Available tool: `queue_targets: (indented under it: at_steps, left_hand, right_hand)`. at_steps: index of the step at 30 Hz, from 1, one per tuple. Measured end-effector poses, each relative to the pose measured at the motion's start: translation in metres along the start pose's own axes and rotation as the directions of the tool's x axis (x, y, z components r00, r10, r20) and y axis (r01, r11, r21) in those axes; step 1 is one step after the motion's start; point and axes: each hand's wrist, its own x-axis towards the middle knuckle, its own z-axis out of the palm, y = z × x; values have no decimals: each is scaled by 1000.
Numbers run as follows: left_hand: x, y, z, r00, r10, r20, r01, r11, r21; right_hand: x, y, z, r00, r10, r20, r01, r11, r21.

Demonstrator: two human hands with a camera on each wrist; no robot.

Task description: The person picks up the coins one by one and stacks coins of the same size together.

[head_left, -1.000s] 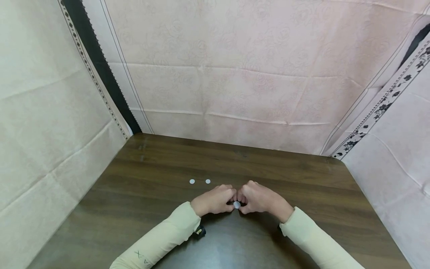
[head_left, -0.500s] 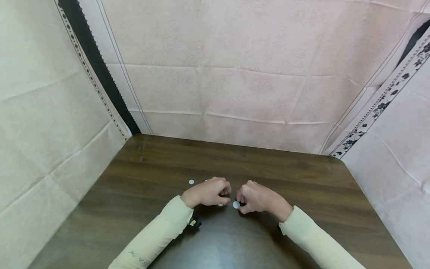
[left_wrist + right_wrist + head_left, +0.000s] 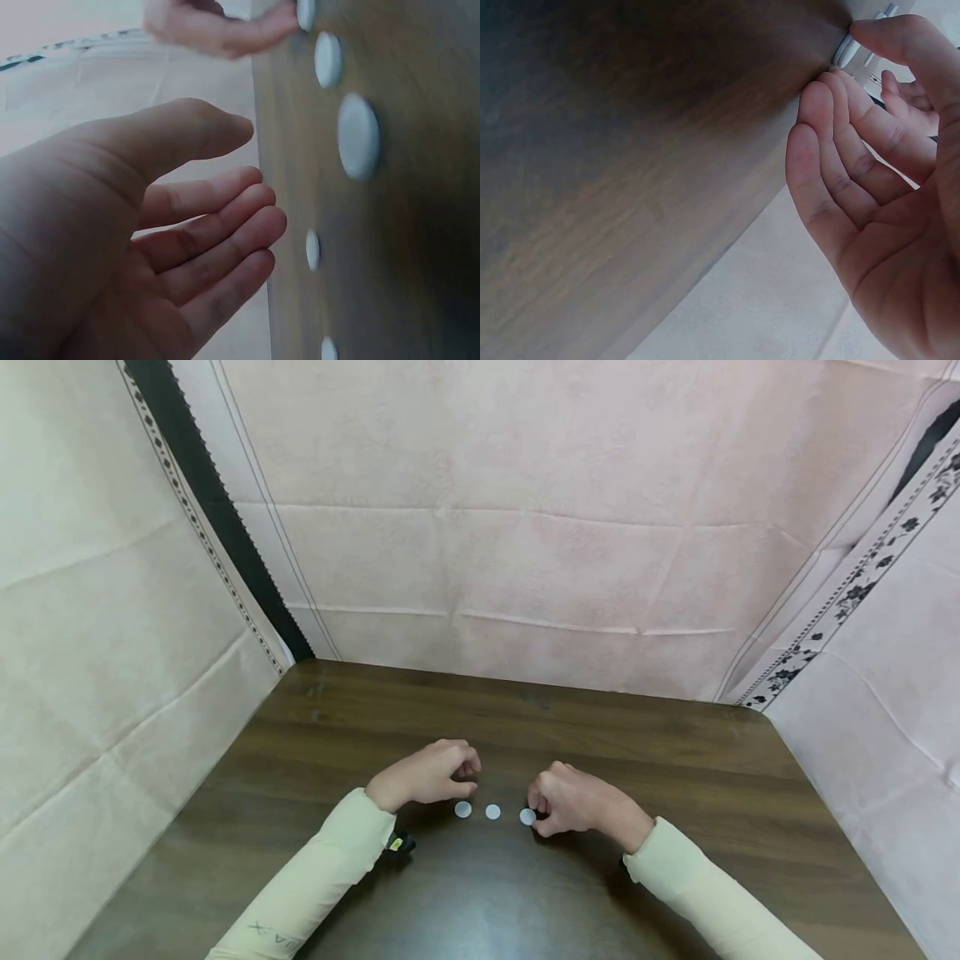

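Note:
Three flat white discs lie in a row on the brown table: a left disc (image 3: 462, 810), a middle disc (image 3: 492, 812) and a right disc (image 3: 527, 817). My right hand (image 3: 573, 802) pinches the right disc at its edge, thumb on the near side and fingertips on the far side. In the right wrist view that disc (image 3: 845, 51) shows between thumb and index finger. My left hand (image 3: 431, 772) is just behind the left disc, its fingers loosely bent and holding nothing. In the left wrist view, thumb and fingers stand apart, with the left disc (image 3: 358, 137) beyond them.
Two more white discs, one nearer (image 3: 313, 250) and one at the bottom edge (image 3: 328, 349), lie farther back; the left hand hides them in the head view. The wood-grain table (image 3: 360, 710) is bordered by pale cloth walls (image 3: 480, 568) at the back and sides.
My left hand has moved away to the left from the right hand, uncovering the middle and left discs and now covering the two back ones. The right hand stays at the right disc.

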Motion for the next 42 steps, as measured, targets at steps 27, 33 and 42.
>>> queue_targets:
  at_steps: [27,33,42]
  left_hand:
    - [-18,-63,-23,997,-73,20,69,986,153]
    - [-11,-63,-23,998,-58,19,55,990,132]
    - [-5,-68,-23,992,-122,45,117,988,106]
  right_hand:
    - [-1,-1,0,1000,6,-6,-6,1000,30]
    - [-2,0,0,1000,12,-8,-11,1000,25]
    - [-2,-1,0,1000,13,-7,-13,1000,26]
